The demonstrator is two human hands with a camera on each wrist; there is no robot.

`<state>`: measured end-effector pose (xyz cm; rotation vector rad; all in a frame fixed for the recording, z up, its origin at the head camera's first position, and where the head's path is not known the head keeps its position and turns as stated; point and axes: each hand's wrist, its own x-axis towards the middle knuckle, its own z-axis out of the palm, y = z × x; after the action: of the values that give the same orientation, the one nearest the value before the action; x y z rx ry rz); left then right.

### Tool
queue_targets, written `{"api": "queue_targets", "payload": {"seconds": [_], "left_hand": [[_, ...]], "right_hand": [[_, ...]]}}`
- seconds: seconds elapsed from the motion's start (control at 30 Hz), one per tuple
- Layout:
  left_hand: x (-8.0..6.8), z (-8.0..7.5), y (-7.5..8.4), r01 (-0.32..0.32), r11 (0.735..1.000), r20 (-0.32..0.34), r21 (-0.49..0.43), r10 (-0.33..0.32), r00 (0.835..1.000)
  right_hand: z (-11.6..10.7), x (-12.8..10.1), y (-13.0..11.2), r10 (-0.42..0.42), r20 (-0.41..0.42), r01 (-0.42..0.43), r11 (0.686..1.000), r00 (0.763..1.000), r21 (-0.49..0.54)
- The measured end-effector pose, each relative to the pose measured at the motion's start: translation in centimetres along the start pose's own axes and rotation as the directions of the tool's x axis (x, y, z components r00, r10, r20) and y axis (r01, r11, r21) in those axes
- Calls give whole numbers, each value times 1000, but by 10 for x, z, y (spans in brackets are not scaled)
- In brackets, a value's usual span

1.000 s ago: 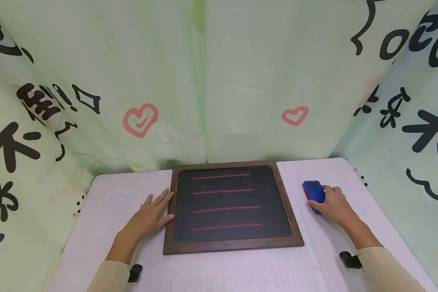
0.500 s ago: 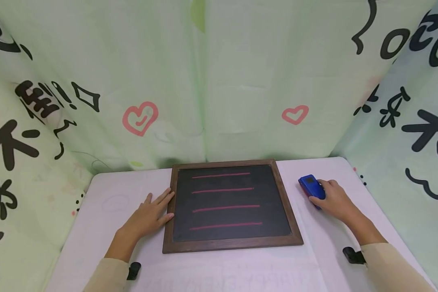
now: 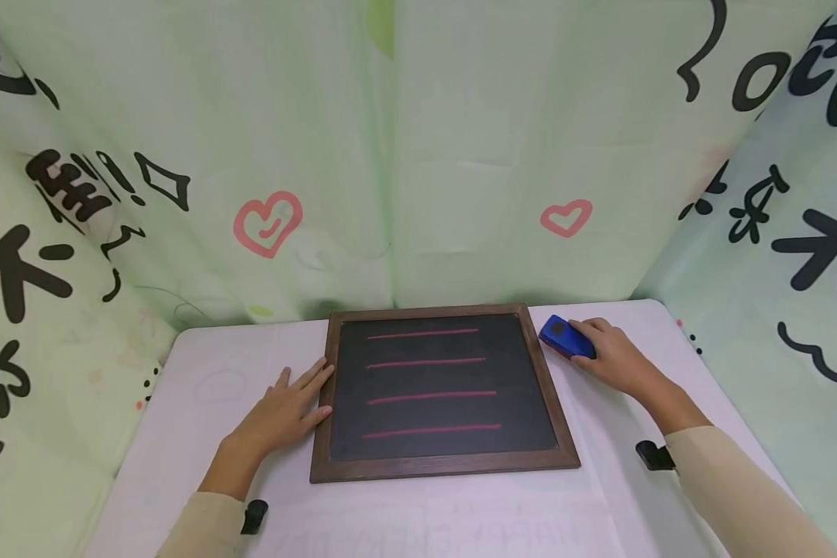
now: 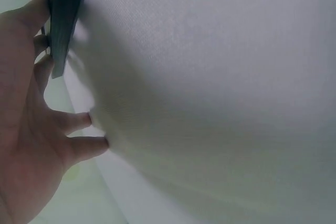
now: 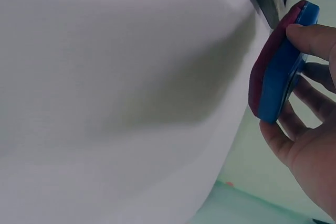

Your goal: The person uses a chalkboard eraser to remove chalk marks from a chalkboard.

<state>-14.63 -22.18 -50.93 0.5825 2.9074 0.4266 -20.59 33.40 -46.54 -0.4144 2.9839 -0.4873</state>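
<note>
Right hand (image 3: 617, 360) has the blue eraser (image 3: 565, 337) pinched between thumb and curled fingers, lifted clear of the table (image 3: 202, 387), its long axis angled toward the chalkboard (image 3: 439, 391) corner just beyond the fingertips. Left hand (image 3: 282, 411) lies flat, fingers spread against the frame. The eraser's near end is hidden under the fingers.

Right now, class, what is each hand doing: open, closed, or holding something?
Left hand: open, flat on the table, fingers against the chalkboard frame.
Right hand: closed around the blue eraser.
</note>
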Motion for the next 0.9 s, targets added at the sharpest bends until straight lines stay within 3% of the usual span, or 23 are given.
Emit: {"api": "queue_targets", "payload": {"seconds": [0.5,0.9], "left_hand": [[0,-2,2,0,1000,-8,6,0,1000],[-2,-7,7,-2,1000,-8,2,2,1000]], "right_hand": [[-1,55,-29,-236,23,237,969,972,-70],[8,78,-48,-248,102,259,960,963,-109]]}}
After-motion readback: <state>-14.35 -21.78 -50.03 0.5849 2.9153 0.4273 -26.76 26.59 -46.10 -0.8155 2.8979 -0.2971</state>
